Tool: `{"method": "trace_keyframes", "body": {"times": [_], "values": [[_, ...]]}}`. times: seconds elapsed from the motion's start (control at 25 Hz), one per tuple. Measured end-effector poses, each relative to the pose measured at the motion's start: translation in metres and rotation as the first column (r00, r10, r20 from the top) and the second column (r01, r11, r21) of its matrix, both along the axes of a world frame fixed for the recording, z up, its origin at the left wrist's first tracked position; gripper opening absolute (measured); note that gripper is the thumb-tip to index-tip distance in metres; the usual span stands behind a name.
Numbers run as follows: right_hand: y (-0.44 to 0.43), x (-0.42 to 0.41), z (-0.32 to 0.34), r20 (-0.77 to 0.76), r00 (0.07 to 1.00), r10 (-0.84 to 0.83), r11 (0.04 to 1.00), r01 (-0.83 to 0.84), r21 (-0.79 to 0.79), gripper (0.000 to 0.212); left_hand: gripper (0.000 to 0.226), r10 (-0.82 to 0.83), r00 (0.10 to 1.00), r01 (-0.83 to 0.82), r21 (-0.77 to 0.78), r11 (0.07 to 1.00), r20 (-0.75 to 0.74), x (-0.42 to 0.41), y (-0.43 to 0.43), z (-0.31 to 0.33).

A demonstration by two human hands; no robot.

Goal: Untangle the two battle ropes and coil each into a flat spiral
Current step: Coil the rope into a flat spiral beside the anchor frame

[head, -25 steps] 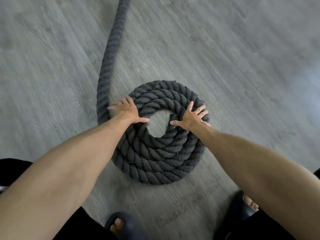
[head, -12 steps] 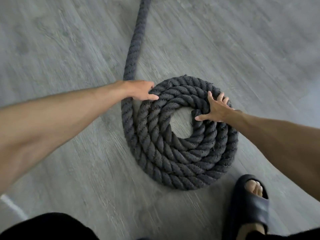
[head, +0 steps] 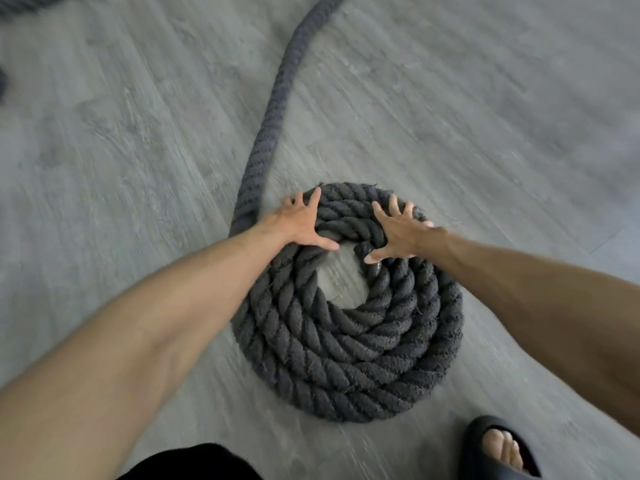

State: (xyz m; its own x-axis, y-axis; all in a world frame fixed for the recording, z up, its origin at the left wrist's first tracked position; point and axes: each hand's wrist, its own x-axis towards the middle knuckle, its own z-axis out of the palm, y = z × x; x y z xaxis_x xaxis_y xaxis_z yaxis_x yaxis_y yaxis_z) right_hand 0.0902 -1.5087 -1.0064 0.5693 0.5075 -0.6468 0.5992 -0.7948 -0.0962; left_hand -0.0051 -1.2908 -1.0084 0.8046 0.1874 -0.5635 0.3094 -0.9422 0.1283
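Observation:
A thick dark grey battle rope lies on the floor as a flat spiral coil (head: pixel 349 351) with a small bare gap at its centre. Its loose tail (head: pixel 277 98) runs from the coil's left side up and away to the top of the view. My left hand (head: pixel 299 223) presses flat on the far left part of the coil, fingers spread. On the far right part my right hand (head: pixel 398 228) rests the same way, fingers spread, thumb by the rope's inner end. A piece of another rope (head: pixel 24 3) shows at the top left corner.
The floor is grey wood-look planking (head: pixel 485 116). My right foot in a black slide sandal (head: pixel 498 448) stands just right of the coil's near edge. Black shorts (head: pixel 194 462) fill the bottom edge.
My left hand left the outer loop at the coil's left and now presses on the coil's far side. My right hand slid along the coil. The view shifted and the tail now curves up right.

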Motion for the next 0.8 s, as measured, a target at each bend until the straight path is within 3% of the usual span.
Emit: {"method": "trace_keyframes", "body": {"times": [0.12,0.2,0.32,0.6,0.72,0.8], "values": [[-0.006,-0.013,0.003,0.014,0.997,-0.069,0.991,0.067,0.114,0.126,0.136,0.042,0.999,-0.045,0.107,0.993,0.028,0.003,-0.006,-0.011],[-0.020,-0.042,-0.002,0.054,0.962,-0.269,0.951,0.257,0.173,0.123,0.132,0.063,0.997,-0.067,0.164,0.984,0.033,-0.003,-0.009,-0.009],[-0.039,-0.075,-0.008,0.038,0.896,-0.443,0.893,0.437,0.108,0.133,0.132,0.093,0.996,-0.089,0.208,0.974,-0.013,-0.011,-0.016,-0.001],[-0.037,-0.024,0.000,-0.095,0.970,-0.225,0.973,0.230,0.036,0.144,0.130,0.307,0.947,-0.279,0.230,0.932,-0.099,-0.028,-0.040,0.005],[-0.037,0.012,0.006,-0.060,0.993,-0.099,0.992,0.103,0.076,0.140,0.129,0.429,0.895,-0.390,0.253,0.885,-0.121,-0.021,-0.058,0.004],[-0.041,0.019,0.005,0.004,0.987,-0.163,0.983,0.162,0.089,0.138,0.128,0.493,0.857,-0.448,0.259,0.856,-0.147,-0.009,-0.066,0.010]]}}
